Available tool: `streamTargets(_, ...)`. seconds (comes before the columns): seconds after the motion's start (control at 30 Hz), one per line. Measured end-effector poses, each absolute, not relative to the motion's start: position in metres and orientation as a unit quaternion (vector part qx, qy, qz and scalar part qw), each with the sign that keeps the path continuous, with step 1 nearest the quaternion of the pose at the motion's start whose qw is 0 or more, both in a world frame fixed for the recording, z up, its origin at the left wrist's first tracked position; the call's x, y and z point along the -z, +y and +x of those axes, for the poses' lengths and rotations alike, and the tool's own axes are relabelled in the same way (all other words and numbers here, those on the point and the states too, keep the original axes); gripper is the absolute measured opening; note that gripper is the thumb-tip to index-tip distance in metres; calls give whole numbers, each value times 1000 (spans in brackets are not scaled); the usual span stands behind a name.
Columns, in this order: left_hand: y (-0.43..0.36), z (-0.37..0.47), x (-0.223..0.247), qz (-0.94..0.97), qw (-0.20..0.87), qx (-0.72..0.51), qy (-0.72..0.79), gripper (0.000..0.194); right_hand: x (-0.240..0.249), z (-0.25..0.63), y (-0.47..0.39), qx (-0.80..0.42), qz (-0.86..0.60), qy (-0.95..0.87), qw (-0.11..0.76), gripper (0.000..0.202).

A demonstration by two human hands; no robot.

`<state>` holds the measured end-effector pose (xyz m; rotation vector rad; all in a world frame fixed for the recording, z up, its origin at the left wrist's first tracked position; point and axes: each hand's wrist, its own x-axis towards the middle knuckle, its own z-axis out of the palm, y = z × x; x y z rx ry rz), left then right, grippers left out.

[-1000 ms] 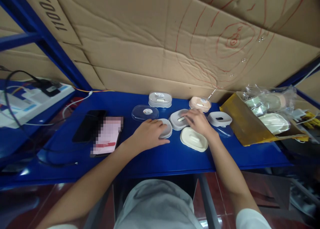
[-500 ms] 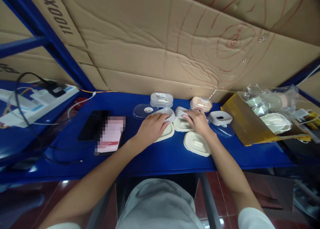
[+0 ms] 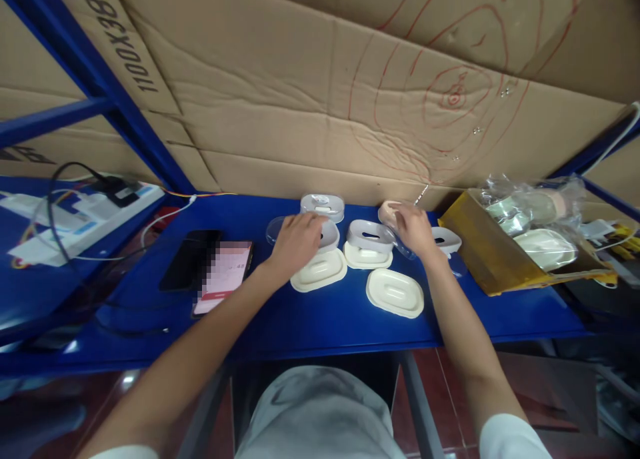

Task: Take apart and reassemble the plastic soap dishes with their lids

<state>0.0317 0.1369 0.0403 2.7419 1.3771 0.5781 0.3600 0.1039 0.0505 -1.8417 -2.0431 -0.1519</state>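
Note:
My left hand (image 3: 299,237) rests over a grey oval ring-shaped part (image 3: 329,237), fingers bent on its left side; its grip is hard to make out. My right hand (image 3: 411,224) reaches over a peach oval case (image 3: 390,211) at the back, with its fingertips on it. Between my hands, a grey oval part with a dark slot (image 3: 371,236) sits on a cream lid (image 3: 367,257). Two more cream lids (image 3: 320,271), (image 3: 395,292) lie nearer the front edge. A grey case under a clear cover (image 3: 323,207) stands behind.
Another grey part (image 3: 447,240) sits right of my right wrist. An open cardboard box (image 3: 470,245) with bagged items stands at the right. Two phones (image 3: 187,262), (image 3: 225,279), cables and a power strip (image 3: 90,225) lie left. Cardboard (image 3: 260,85) stands behind.
My right hand has left the middle grey part and moved right and back to the peach case. My left hand has shifted slightly left and up, uncovering more of the cream lid.

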Motion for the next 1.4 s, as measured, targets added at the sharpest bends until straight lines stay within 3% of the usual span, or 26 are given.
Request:
streamTargets(0.23, 227, 42, -60, 880, 74, -103, 457, 59, -51, 418, 134, 23, -704, -697, 132, 49)
streamTargets(0.47, 240, 37, -58, 845, 95, -78, 520, 55, -47, 430, 120, 51, -725, -672, 142, 43)
streamTargets(0.6, 245, 36, -60, 833, 99, -64, 541, 68, -49, 414, 118, 61, -723, -673, 142, 40)
streamTargets(0.83, 244, 36, -65, 802, 104, -64, 585, 56, -35, 375, 113, -12, -671, -736, 91, 31)
streamTargets(1.03, 244, 26, -74, 798, 100, -19, 594, 82, -29, 376, 111, -23, -666, -741, 81, 34)
streamTargets(1.27, 230, 23, -76, 825, 70, -25, 561, 59, -39, 373, 107, -11, -657, -747, 104, 39)
streamTargets(1.4, 221, 13, -71, 814, 50, -41, 577, 59, -44, 373, 106, 11, -675, -729, 115, 43)
